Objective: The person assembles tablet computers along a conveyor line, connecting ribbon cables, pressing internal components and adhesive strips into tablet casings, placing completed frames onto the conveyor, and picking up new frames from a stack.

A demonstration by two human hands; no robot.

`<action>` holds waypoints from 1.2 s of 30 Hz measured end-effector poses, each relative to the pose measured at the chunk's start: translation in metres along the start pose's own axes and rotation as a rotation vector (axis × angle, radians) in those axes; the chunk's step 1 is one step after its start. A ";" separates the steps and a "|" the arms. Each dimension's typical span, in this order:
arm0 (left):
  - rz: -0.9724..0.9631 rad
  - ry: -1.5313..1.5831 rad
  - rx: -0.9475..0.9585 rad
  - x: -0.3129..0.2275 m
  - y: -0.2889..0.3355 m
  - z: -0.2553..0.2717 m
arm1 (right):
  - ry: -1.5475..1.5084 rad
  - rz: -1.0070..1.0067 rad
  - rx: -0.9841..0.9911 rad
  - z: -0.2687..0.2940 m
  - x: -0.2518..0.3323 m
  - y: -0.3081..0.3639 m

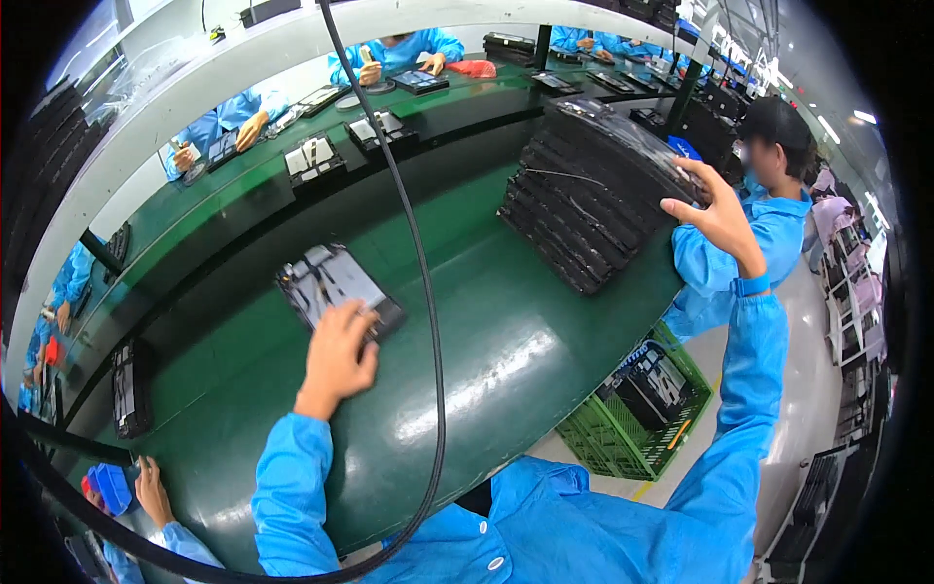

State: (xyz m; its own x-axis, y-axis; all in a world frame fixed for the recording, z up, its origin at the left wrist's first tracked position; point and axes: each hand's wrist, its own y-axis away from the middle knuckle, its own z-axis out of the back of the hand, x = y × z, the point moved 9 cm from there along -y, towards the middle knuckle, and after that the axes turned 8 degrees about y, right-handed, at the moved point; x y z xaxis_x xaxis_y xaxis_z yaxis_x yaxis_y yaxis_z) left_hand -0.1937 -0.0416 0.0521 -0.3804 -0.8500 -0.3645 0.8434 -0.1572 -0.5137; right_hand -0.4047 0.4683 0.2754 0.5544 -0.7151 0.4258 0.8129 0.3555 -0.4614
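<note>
My left hand rests its fingertips on the near edge of an opened tablet-like device, fingers spread and thumb apart. Grey battery-like panels and dark strips show on the device, which lies on the green table. To the right, a tall, leaning stack of black plastic trays stands on the table. My right hand is closed on the stack's upper right corner, fingers over the top and thumb against the side. A clear, shiny layer covers the top tray.
A black cable hangs in front. Several similar devices sit along the far ledge. Beside the table's right edge is a green crate holding dark parts. A co-worker stands at the right; another person's hand is at lower left.
</note>
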 end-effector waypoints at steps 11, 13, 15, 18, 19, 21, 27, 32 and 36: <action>0.219 -0.206 -0.374 0.081 0.030 0.050 | 0.832 0.362 -0.185 0.005 0.041 -0.008; 0.204 -0.212 -0.363 0.069 0.040 0.051 | 0.787 0.369 -0.180 -0.004 0.044 -0.009; 0.200 -0.208 -0.382 0.056 0.051 0.054 | 0.825 0.351 -0.252 -0.004 0.038 -0.011; 0.179 -0.181 -0.409 0.037 0.061 0.060 | 0.846 0.364 -0.449 0.019 0.048 -0.006; 0.163 -0.169 -0.419 0.029 0.064 0.061 | 0.882 0.411 -0.526 0.028 0.054 0.002; 0.142 -0.141 -0.441 0.014 0.070 0.064 | 0.851 0.443 -0.614 0.044 0.070 0.017; 0.114 0.002 -0.572 -0.030 0.082 0.064 | 0.570 0.563 -0.512 -0.018 0.174 0.121; 0.345 0.361 -0.593 -0.043 0.083 0.033 | 0.370 0.757 -0.136 -0.138 0.223 0.187; 0.525 0.577 -0.602 -0.031 0.086 0.012 | 0.287 1.003 0.066 -0.223 0.254 0.239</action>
State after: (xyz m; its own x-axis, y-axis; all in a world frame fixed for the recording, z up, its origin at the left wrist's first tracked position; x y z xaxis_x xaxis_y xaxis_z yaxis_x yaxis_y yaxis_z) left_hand -0.1043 -0.0348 0.0287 -0.2743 -0.3371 -0.9006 0.6855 0.5883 -0.4290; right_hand -0.1095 0.2375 0.0994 0.9239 -0.1865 -0.3341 0.0157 0.8908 -0.4541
